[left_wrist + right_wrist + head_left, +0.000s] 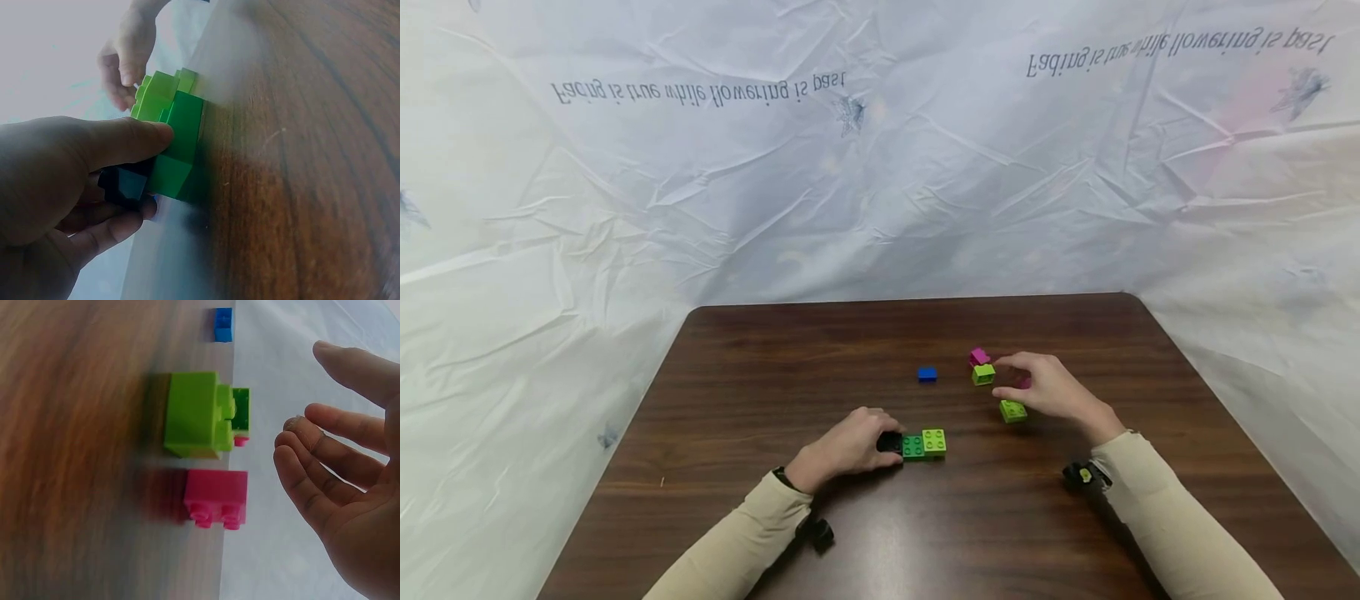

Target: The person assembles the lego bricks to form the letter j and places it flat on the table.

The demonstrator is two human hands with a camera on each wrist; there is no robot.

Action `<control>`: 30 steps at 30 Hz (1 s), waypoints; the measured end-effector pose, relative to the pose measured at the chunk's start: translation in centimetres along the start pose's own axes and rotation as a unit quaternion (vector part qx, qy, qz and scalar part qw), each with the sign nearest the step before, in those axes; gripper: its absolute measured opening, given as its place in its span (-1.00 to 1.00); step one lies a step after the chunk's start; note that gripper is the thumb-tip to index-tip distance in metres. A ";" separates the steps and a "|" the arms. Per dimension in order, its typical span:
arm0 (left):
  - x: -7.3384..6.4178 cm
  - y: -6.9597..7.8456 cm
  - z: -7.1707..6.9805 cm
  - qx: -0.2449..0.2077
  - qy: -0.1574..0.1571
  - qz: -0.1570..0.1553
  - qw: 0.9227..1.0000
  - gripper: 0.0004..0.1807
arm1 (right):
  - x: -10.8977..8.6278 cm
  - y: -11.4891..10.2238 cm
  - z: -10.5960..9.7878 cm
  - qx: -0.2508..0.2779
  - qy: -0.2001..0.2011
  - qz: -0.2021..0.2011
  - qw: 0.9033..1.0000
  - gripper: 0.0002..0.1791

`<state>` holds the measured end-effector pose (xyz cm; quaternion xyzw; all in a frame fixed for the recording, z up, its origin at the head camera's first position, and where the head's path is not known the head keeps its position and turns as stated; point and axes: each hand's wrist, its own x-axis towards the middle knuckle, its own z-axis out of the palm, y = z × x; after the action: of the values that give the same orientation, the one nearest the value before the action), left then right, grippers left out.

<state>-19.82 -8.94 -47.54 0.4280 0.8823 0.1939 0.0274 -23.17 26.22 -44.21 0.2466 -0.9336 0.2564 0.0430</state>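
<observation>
On the brown table (760, 358), the left hand (850, 443) pinches a black block (891, 442); the right hand (1051, 387), fingers apart, floats with a lime block (1013, 412) near its thumb.

Pale glare on the brown tabletop (880, 533), hazy softness across both wrist views

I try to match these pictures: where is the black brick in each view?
Head: black brick below centre, held by the left hand, left of the dark green brick.
Left wrist: left of centre, slightly low, in that hand's grip.
Right wrist: not in the picture.
Shared landmark: the right hand, visible in all views.
</observation>
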 end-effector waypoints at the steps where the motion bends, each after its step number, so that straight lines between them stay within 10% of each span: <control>1: 0.0 0.0 0.0 0.001 0.001 0.000 1.000 -0.60 | -0.1 0.1 0.0 -0.002 0.000 0.001 1.000 -0.47; 30: -0.4 0.4 -0.2 -0.007 0.009 -0.004 1.000 -0.59 | -2.5 1.2 0.8 -0.004 -0.088 0.020 0.996 -0.52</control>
<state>-19.31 -9.03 -47.24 0.4222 0.8829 0.2039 0.0237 -21.55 27.78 -45.94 0.2496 -0.9396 0.2303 -0.0433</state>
